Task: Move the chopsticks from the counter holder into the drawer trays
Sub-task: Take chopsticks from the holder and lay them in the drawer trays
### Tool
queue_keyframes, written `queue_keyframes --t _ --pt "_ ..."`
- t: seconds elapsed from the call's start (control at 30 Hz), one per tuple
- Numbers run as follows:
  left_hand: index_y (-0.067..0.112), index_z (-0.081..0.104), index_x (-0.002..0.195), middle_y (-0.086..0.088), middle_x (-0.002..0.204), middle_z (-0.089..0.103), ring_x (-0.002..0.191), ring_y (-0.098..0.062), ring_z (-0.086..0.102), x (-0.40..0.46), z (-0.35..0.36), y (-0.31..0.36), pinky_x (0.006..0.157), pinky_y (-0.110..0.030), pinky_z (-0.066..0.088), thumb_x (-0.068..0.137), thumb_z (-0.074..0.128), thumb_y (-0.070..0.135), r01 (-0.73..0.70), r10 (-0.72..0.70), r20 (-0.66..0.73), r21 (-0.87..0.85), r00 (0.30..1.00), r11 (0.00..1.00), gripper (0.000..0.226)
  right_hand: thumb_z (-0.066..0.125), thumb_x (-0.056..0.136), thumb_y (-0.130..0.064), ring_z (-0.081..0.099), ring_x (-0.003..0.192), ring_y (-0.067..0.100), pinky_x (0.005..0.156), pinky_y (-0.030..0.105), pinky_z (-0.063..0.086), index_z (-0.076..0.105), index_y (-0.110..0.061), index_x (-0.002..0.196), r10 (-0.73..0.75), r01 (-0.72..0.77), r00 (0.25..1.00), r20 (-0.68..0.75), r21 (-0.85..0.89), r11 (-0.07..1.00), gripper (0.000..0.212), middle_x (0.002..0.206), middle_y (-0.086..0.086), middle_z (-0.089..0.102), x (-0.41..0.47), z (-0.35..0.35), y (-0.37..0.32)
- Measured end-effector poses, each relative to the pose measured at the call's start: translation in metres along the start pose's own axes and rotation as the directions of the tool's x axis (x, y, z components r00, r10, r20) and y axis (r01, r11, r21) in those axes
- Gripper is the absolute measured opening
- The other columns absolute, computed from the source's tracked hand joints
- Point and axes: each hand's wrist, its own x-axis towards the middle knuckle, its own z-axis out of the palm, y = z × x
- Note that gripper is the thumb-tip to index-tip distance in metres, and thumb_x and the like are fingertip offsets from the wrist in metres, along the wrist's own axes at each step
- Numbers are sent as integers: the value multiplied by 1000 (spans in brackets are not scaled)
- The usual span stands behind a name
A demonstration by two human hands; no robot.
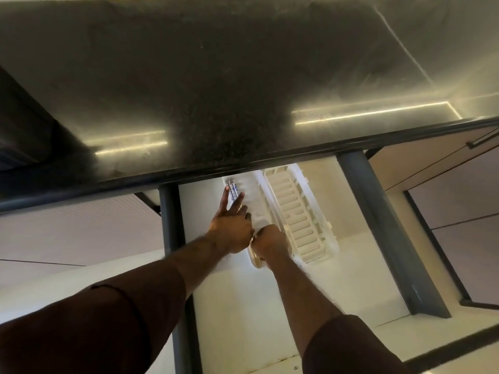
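The drawer (351, 265) stands pulled out under the dark counter (216, 90). Two white slotted trays lie in it: a left tray (249, 195) and a right tray (297, 211). Chopsticks with blue-patterned ends (233, 190) lie in the left tray, their far ends near the counter edge. My left hand (231, 225) stretches over that tray with straight, spread fingers resting on the chopsticks. My right hand (270, 241) is curled at the tray's near end, gripping what looks like the chopsticks' pale near ends (253, 256). The counter holder is out of view.
Grey drawer side rails run along the left (172, 252) and right (378, 225). A cabinet door with a dark bar handle (480, 140) is at the upper right. The counter's front edge overhangs the back of the drawer.
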Motion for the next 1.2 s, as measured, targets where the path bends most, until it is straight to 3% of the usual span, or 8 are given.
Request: queue_keyframes --t 0.2,0.47,0.6,0.77,0.87,1.03,1.13,1.2 --pt "19 41 143 -3 159 28 149 -33 -5 1 -11 -1 114 -62 -5 100 30 50 -21 16 101 56 995 998 54 61 88 -20 65 104 26 73 27 43 69 -15 109 -83 78 994 -68 -76 994 23 108 7 71 -8 4 3" --pt "16 45 141 -8 156 33 149 -32 11 -2 -30 -7 116 -58 -3 101 34 41 -9 10 35 -11 999 1000 48 58 91 -18 60 115 29 100 37 48 66 -9 118 -208 208 976 -58 -6 978 30 124 9 66 -18 -33 -1" --pt "13 38 145 -10 159 24 149 -31 12 -14 -55 -8 119 -53 0 103 34 34 47 -44 15 -201 999 979 48 65 89 -8 61 109 27 97 40 52 68 -9 117 -233 241 969 -82 96 966 29 123 8 64 -31 -64 -7" --pt "17 43 143 -3 157 31 145 -24 26 -49 -94 -10 117 -41 24 101 43 33 60 -159 -137 -544 978 837 45 65 92 -15 62 95 18 83 29 57 67 -17 117 -342 369 919 -193 127 921 26 121 3 65 -62 -99 -22" --pt "20 51 138 0 154 37 138 -23 41 -77 -127 -20 109 -38 35 100 48 30 19 -261 -274 -656 926 755 39 65 92 -21 64 91 17 80 29 59 68 -20 116 -420 461 870 -260 120 880 24 117 1 68 -91 -120 -38" --pt "19 45 143 -4 150 44 133 -22 47 -146 -182 -50 105 -29 36 97 55 27 -36 -407 -442 -711 799 702 48 70 84 -17 69 89 21 84 42 59 74 -20 97 -537 606 779 -323 168 778 14 95 1 74 -157 -148 -84" --pt "15 50 140 -6 146 48 132 -19 48 -193 -208 -76 104 -19 30 94 59 24 -58 -472 -560 -683 681 728 47 72 81 -21 69 93 21 88 38 56 75 -21 94 -588 668 725 -360 154 728 14 93 -1 75 -198 -156 -123" --pt "12 50 139 -8 145 48 132 -19 48 -227 -217 -99 109 -24 33 94 60 23 -71 -495 -607 -673 622 736 47 73 81 -24 68 92 17 86 31 55 75 -23 94 -636 722 665 -392 119 681 13 92 -5 75 -226 -152 -152"
